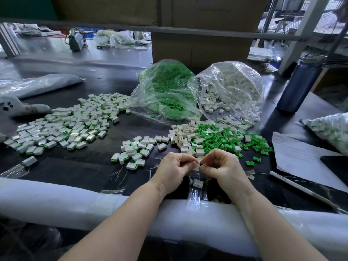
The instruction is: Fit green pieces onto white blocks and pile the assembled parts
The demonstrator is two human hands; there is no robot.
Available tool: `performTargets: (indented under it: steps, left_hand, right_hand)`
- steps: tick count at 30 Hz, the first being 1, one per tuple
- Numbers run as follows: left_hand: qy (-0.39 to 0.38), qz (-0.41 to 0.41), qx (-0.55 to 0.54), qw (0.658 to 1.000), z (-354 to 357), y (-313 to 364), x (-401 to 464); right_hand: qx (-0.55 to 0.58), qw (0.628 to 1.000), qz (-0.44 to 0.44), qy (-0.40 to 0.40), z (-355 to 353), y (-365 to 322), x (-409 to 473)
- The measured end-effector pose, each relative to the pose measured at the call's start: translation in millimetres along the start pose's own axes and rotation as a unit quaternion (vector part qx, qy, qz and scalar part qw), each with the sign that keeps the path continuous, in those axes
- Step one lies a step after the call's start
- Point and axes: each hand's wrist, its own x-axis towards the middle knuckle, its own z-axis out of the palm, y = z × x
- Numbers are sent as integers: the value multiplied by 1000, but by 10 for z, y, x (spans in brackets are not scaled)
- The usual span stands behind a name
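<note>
Head view: the left hand (174, 167) and right hand (222, 166) meet over the dark worktop (90, 166), each grip pinching the same small part between them, a white block (197, 167) with a green piece (200, 168) at its right edge. Just below the hands a lone white block lies on the worktop. Beyond the fingertips sits a mixed heap of loose white blocks (183, 137) and green pieces (231, 139). To the left spreads the pile of assembled parts (66, 125). Farther back stand a clear bag of green pieces (165, 91) and a clear bag of white blocks (229, 91), side by side and touching.
</note>
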Motion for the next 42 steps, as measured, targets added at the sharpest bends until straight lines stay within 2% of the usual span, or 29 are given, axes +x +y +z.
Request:
performTargets:
  steps: [8, 15, 21, 28, 42]
  left_hand:
    - [-15, 5, 55, 998, 10, -13, -1]
    - [20, 27, 16, 999, 9, 5, -4]
    - [-2, 35, 20, 999, 20, -13, -14]
    - [12, 31, 20, 999, 12, -29, 11]
    - [-20, 10, 99, 995, -21, -15, 1]
  right_hand:
    - [1, 1000, 6, -18, 0, 6, -2]
    - [13, 1000, -1, 27, 18, 6, 21]
    - [38, 998, 24, 42, 17, -10, 18]
    - [91, 994, 43, 42, 2, -43, -10]
    - [-50, 998, 32, 12, 23, -15, -7]
